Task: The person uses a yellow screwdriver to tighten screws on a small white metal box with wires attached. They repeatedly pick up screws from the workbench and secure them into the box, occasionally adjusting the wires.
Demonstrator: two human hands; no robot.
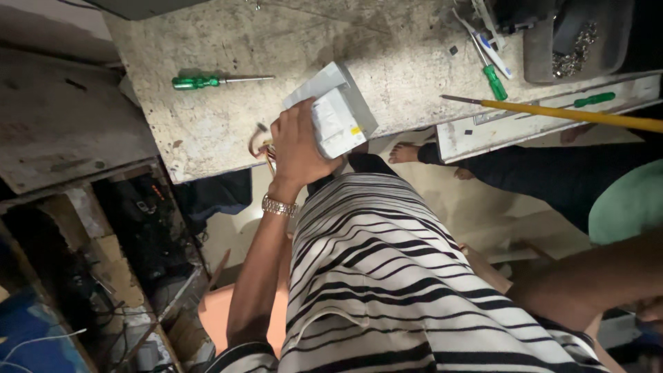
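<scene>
While its wrist bends, the left hand (298, 148) clasps a grey metal box (335, 110).

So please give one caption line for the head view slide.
Left hand grips a grey metal box at the workbench edge, green screwdriver nearby.

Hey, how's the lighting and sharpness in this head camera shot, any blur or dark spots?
Head view: the concrete worktop is evenly lit and fairly sharp; the left hand gripping the grey metal box reads clearly; the shelves at lower left sink into deep shadow; the arm at lower right is soft; the wide lens bends the edges.
</scene>
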